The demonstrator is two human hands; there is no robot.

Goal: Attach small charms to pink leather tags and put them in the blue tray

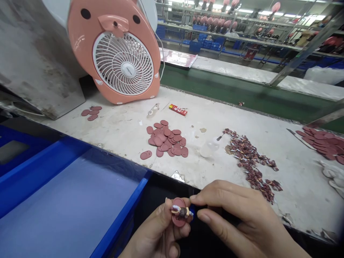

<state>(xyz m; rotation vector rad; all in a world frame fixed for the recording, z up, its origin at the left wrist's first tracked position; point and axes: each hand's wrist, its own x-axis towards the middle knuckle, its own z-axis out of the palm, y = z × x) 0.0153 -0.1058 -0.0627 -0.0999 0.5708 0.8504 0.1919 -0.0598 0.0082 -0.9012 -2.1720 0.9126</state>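
Note:
At the table's near edge, my left hand (pixel 153 234) pinches a dark red oval disc (pixel 177 223) between thumb and fingers. A tiny painted figurine (pixel 183 212), brown, cream and pale blue, lies across the disc's face. My right hand (pixel 242 215) is just to the right, its thumb and forefinger apart beside the figurine with nothing visible between them; its other fingers are partly hidden. Beyond the hands, a heap of similar red discs (pixel 163 138) and a scattered pile of small figurines (pixel 249 157) lie on the white table (pixel 129 132).
A small clear bottle (pixel 209 147) with a dark tip lies between the piles. More red discs (pixel 322 141) are at the far right, and several (pixel 92 114) at the left. An orange fan (pixel 152 84) stands behind a red-yellow packet (pixel 177 109). A blue bin (pixel 61 204) occupies the lower left.

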